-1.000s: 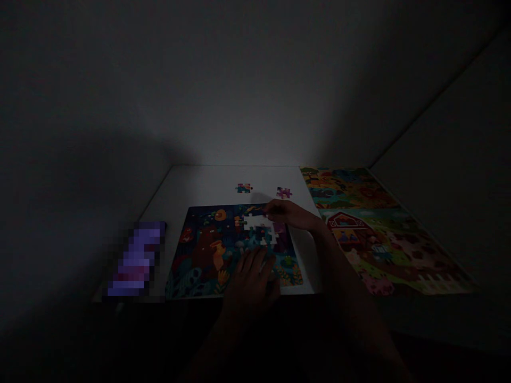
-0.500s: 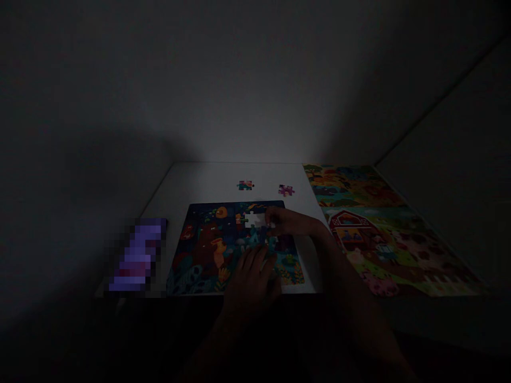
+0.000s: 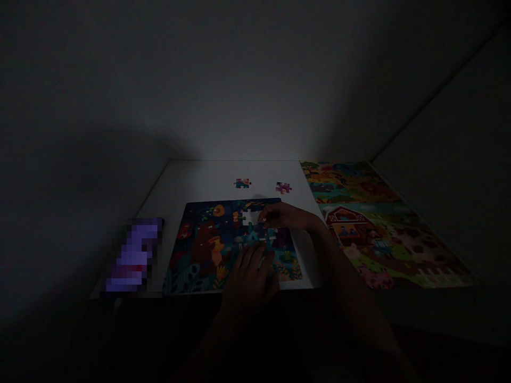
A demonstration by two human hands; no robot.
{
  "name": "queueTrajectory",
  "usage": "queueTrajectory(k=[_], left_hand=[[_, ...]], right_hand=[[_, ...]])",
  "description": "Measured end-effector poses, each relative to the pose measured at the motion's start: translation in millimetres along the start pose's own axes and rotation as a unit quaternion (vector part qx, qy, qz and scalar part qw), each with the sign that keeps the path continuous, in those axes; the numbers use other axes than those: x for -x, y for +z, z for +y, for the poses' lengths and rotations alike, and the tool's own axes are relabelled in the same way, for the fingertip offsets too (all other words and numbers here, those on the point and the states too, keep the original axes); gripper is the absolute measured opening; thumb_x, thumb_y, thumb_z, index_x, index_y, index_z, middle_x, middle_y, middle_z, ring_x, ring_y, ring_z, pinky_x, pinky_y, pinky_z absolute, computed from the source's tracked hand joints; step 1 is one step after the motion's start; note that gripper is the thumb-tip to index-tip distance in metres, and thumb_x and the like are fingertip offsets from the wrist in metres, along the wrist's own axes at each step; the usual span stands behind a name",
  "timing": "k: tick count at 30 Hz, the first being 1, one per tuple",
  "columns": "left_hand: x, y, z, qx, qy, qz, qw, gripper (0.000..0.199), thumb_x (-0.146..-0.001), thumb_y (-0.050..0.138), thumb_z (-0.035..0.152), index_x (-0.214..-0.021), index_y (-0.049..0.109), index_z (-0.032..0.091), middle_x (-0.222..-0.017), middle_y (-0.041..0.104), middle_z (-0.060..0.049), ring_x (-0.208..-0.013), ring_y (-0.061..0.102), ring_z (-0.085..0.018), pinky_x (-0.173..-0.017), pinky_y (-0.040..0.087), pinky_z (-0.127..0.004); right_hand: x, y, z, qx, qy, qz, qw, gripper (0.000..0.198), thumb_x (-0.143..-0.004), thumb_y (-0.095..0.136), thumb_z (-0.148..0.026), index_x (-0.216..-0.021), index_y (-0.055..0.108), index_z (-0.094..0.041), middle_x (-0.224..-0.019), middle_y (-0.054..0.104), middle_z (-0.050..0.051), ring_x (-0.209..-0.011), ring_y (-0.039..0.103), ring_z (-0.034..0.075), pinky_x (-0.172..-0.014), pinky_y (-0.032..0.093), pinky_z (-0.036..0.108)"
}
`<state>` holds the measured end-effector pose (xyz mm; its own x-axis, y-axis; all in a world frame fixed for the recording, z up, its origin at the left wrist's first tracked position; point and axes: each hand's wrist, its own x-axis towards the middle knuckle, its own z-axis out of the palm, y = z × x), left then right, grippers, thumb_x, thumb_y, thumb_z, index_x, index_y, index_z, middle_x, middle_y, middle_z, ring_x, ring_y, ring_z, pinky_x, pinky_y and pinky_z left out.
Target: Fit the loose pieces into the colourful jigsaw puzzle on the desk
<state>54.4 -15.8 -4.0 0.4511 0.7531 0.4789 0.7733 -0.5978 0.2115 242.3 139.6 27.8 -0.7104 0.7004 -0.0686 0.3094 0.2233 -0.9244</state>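
Fewer white gaps showed in the dark puzzle (image 3: 223, 244) than before.
Right hand (image 3: 285, 217) pressed fingertips beside the gap; left hand (image 3: 249, 279) lay flat, released, holding nothing.

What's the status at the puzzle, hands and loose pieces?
Left hand flat on dark puzzle, near edge. Right hand fingertips at white gap; grip unclear. Two loose pieces behind puzzle, untouched.

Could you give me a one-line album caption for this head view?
Two hands work on a dark jigsaw puzzle in dim light.
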Motion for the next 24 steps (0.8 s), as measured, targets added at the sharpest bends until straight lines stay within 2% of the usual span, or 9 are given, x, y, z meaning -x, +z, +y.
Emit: queueTrajectory(k=[5,13,18,24], left_hand=[[0.2,-0.3,-1.0,0.006,0.004,0.003,1.000,0.033,-0.090,0.052,0.026,-0.118,0.065,0.016,-0.127,0.065,-0.012,-0.120,0.059,-0.029,-0.103,0.048,-0.047],[0.8,0.7,-1.3,0.001,0.006,0.008,1.000,0.033,-0.089,0.052,0.027,-0.118,0.065,0.016,-0.126,0.066,-0.013,-0.120,0.059,-0.029,-0.104,0.048,-0.048],[1.9,1.9,-1.6,-0.003,0.010,0.014,1.000,0.033,-0.090,0.052,0.026,-0.118,0.065,0.015,-0.126,0.066,-0.012,-0.121,0.059,-0.029,-0.103,0.049,-0.047],[3.5,3.9,-2.7,-0.007,0.012,0.024,1.000,0.033,-0.089,0.053,0.026,-0.118,0.065,0.015,-0.127,0.066,-0.013,-0.121,0.059,-0.029,-0.104,0.048,-0.047]], right_hand=[[0.3,-1.1,-1.0,-0.011,0.012,-0.035,0.999,0.018,-0.077,0.068,-0.028,-0.092,0.071,-0.018,-0.080,0.064,-0.001,-0.072,0.057,0.012,-0.068,0.045,0.025],[1.7,-2.2,-6.5,-0.056,0.027,-0.041,0.997,0.016,-0.075,0.070,-0.025,-0.090,0.070,-0.019,-0.080,0.064,-0.002,-0.071,0.056,0.012,-0.065,0.045,0.024],[1.6,-2.7,-6.1,-0.112,0.051,-0.020,0.992,0.025,-0.073,0.072,-0.026,-0.095,0.069,-0.018,-0.078,0.062,-0.003,-0.066,0.054,0.010,-0.059,0.043,0.022],[-0.3,-4.1,0.0,-0.135,0.025,0.037,0.990,0.047,-0.071,0.070,-0.022,-0.117,0.065,-0.021,-0.093,0.065,0.000,-0.078,0.057,0.013,-0.067,0.047,0.024]])
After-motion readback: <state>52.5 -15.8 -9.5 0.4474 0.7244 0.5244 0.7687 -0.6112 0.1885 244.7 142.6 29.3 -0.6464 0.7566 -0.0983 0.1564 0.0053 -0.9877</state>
